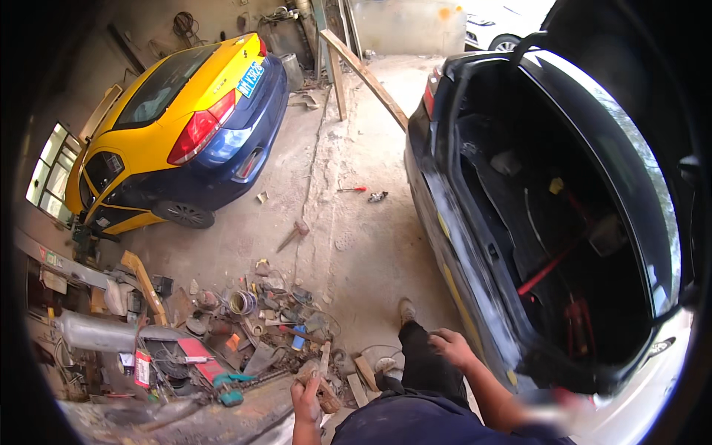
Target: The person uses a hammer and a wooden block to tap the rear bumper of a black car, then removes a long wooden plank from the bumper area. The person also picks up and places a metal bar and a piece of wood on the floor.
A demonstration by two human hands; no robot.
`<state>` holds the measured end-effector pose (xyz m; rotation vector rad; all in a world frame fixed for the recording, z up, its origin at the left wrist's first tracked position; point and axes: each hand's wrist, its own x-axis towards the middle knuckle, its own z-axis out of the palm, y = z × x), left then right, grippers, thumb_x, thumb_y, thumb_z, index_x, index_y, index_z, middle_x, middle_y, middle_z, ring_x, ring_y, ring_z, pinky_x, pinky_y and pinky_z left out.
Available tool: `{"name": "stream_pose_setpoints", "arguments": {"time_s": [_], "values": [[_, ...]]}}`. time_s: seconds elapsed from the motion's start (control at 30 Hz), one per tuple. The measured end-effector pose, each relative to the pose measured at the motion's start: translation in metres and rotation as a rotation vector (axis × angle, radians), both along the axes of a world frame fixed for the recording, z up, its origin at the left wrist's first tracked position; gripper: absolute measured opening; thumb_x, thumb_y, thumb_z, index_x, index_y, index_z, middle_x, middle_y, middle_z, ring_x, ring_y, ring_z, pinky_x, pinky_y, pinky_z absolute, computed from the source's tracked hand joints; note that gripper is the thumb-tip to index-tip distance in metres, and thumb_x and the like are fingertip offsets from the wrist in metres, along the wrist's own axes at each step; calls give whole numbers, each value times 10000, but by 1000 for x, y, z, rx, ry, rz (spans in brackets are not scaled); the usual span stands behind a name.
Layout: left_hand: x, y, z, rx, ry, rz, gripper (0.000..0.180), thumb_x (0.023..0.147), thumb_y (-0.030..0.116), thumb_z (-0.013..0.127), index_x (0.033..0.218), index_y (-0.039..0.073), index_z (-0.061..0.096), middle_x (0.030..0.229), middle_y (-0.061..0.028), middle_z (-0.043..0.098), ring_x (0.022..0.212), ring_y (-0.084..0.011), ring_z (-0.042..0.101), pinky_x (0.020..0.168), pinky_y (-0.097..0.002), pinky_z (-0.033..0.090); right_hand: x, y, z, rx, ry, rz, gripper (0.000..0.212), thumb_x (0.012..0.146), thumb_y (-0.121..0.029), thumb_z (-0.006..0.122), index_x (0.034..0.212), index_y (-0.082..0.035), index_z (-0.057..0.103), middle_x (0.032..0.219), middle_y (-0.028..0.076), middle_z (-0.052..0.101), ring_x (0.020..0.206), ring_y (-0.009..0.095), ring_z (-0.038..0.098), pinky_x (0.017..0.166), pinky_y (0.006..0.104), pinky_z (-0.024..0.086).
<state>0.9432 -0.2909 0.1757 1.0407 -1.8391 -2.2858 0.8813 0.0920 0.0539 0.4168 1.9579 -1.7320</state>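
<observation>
Garage floor (371, 241) has scrap (256, 326) at seven o'clock, perhaps for easier passage; your right hand (449, 347): fingers apart; left hand (305, 400): cannot tell.

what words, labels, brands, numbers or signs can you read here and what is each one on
I won't copy any writing, but it shows here:
Blue licence plate on the yellow and blue car: pale characters.
Yellow boot lid of that car: dark lettering, too small to read surely.
Red and white container among the clutter: print too small and blurred to read.
</observation>
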Motion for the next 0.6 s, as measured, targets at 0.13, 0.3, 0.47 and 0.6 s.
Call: {"name": "stream_pose_setpoints", "arguments": {"time_s": [0.13,0.3,0.47,0.6], "values": [[-140,25,50,-61,113,-266,238,988,204,692,1116,3,695,963,-47,712,864,-134,655,800,-312,516,-153,-53,67,132,224,438,464,985,-311,698,1367,-50,659,1205,186,756,1129,319,729,1007,411,552],[-297,57,94,-192,240,-375,314,986,218,701,1143,-54,693,985,-99,735,886,-166,680,831,-326,531,-295,-105,138,41,405,616,713,947,-244,748,1583,-127,445,1260,229,670,1065,387,712,970,447,563],[-444,80,146,-382,409,-608,311,1003,209,688,1181,-44,661,1004,-79,742,918,-145,684,852,-317,537,-430,-146,157,176,900,536,838,903,-180,759,1643,-177,367,1297,241,564,1100,394,670,971,465,555],[-562,96,169,-714,611,-763,342,1001,294,697,1161,-8,703,1073,-170,728,977,-293,692,879,-420,533,-550,-164,162,195,822,269,751,878,-187,770,1571,-174,482,1292,151,604,1131,341,650,939,434,566]]}}
